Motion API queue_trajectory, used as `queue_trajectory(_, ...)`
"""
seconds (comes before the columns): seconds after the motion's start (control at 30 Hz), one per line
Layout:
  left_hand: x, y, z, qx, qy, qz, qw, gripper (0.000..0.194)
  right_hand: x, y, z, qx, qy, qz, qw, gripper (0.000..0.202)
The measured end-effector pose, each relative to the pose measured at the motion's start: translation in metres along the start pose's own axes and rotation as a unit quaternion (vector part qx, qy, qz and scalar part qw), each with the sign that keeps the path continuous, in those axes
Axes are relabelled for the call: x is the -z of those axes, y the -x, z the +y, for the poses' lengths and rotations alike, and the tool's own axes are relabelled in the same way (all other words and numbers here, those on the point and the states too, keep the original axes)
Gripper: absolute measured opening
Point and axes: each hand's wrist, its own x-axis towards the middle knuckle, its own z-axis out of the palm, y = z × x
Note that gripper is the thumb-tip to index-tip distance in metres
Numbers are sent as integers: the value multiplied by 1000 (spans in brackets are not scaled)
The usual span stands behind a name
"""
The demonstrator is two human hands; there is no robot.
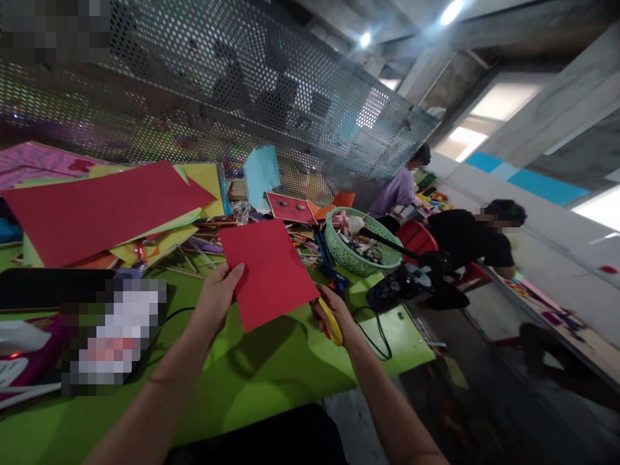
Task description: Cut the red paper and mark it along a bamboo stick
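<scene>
Left grip (220, 290): pinched red sheet (271, 274) by its left edge!
Right grip (334, 309): wrapped round yellow scissors (331, 321), at the corner!
Red sheet: hung above green desk (261, 378).
Mesh basket (356, 259), paper pile (101, 210): crowded the far side.
Purple item (51, 339): bore a label, unreadable.

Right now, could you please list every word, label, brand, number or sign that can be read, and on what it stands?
No text is readable.
Magenta packet: print, too blurred to read.
Blue glue gun: any marking is too small to read.
Pixelated pale item: masked, unreadable.
Red paper sheet: no lettering on the visible side.
</scene>
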Motion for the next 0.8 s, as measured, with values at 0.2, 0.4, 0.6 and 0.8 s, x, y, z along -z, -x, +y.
queue_trajectory(0.2,0,-1,0,-5,-12,5,1000,36,0,-2,9,-1,9,3,1000,46)
queue_trajectory(0.4,0,1,0,2,-29,-12,1000,39,4,-4,11,3,-29,-12,1000,42)
queue_trajectory(0.6,-2,4,3,22,-36,-12,999,35,1,-3,0,-24,-58,2,998,33)
queue_trajectory(0.8,-4,5,4,20,-26,-8,999,28,-1,-7,9,-21,-46,24,998,30)
